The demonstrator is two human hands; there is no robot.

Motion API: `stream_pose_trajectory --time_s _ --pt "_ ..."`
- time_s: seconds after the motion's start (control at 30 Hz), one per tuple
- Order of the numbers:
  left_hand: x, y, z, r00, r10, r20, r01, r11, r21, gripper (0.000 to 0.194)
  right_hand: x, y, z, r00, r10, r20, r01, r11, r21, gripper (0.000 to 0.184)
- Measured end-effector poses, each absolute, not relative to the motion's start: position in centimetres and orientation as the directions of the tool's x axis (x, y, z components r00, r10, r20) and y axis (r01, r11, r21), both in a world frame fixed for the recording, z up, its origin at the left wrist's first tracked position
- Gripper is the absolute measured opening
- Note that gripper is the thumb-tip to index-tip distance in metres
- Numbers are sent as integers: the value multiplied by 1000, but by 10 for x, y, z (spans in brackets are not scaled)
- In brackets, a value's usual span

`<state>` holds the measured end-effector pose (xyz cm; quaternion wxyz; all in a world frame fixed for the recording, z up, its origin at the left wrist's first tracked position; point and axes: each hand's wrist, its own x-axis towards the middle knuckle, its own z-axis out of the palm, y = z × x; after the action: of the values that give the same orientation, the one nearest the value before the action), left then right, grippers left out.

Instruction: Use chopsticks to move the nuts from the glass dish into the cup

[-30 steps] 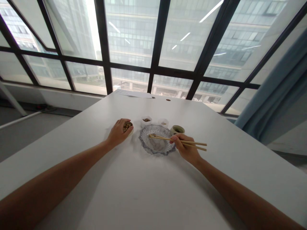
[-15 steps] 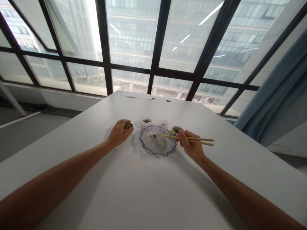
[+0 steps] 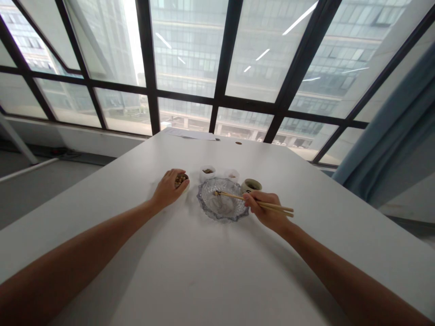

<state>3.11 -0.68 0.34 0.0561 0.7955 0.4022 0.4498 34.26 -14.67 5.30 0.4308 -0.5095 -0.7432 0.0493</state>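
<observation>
My left hand [image 3: 170, 188] is wrapped round a small cup [image 3: 185, 189] filled with pale and brown bits like nuts or beans [image 3: 180, 180]. In my right hand [image 3: 267, 207] is a pair of wooden chopsticks [image 3: 234, 196], slanting down to the left over a clear glass dish [image 3: 222, 215] with a scalloped rim. Their tips are at a small pale-and-dark piece [image 3: 216, 193] in the dish; whether they pinch it I cannot tell. Just beyond my right fingers stands a greenish round pot [image 3: 251, 184] with a dark mark on its side.
Behind the dish stand two small white cups, one with dark bits [image 3: 207, 172], the other [image 3: 232, 174] paler inside. White paper [image 3: 190, 135] lies at the far edge of the white table [image 3: 204, 271]. Beyond are windows; a blue curtain [image 3: 387, 117] hangs at the right.
My right hand has shifted slightly left, and the chopsticks now slope more steeply, with their tips closer to the small piece. My left hand and the cup have stayed put.
</observation>
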Motion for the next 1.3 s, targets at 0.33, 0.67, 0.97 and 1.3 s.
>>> stream_pose_trajectory --time_s 0.33,0.67,0.97,1.3 --pt "30 -6 3 276 690 669 590 -671 449 30 341 -148 53 49 800 598 706 395 -588 56" --pt "30 -6 3 270 694 668 586 -669 457 31 344 -150 62 -154 812 563 699 492 -519 53" --pt "31 -6 4 273 701 659 587 -664 463 30 344 -139 60 209 871 445 308 374 -875 54" --pt "30 -4 0 226 724 651 538 -650 537 44 355 -125 59 308 926 218 -65 250 -966 55"
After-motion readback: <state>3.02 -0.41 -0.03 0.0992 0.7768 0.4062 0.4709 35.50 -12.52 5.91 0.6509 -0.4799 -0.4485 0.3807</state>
